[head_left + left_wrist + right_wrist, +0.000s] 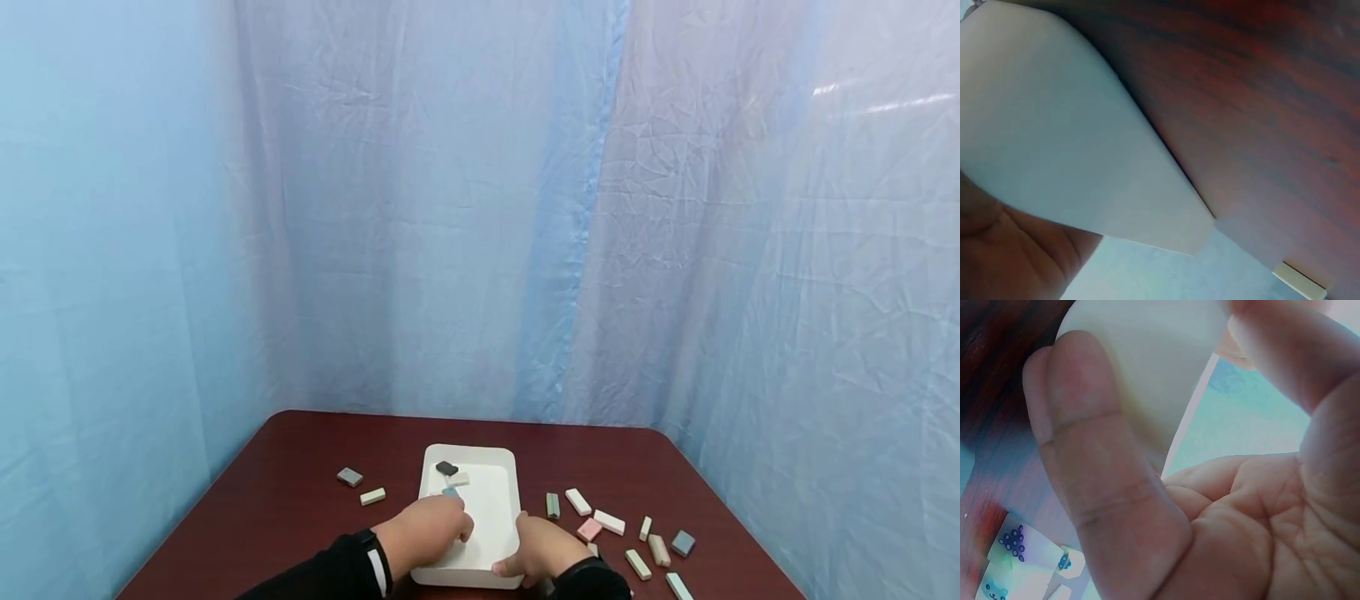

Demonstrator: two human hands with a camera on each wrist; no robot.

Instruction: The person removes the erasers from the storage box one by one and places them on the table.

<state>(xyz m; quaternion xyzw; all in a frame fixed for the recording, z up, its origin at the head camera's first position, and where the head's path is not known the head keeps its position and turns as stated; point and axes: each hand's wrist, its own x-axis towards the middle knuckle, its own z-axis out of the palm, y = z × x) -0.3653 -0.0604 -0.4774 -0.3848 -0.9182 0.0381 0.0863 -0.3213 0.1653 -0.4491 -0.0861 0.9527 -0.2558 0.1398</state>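
A shallow white tray (pixel 491 521) stands on the table, with a dark block (pixel 446 468), a white block (pixel 458 479) and a grey-blue block (pixel 450 492) at its far left. My left hand (pixel 427 529) reaches over the left wall into the tray, its fingers bent down just nearer than the grey-blue block. Cannot tell whether those fingertips pinch anything. At the near right corner my right hand (pixel 543 548) grips the tray, thumb at the rim. In the right wrist view, fingers (pixel 1085 394) lie along the tray's outer wall (pixel 1147 356).
On the dark red table (pixel 330 446), several small blocks lie right of the tray, among them a pink block (pixel 589 530) and a blue block (pixel 683 543). To the left are a grey block (pixel 349 477) and a cream block (pixel 372 497). Blue curtains (pixel 450 208) surround the table.
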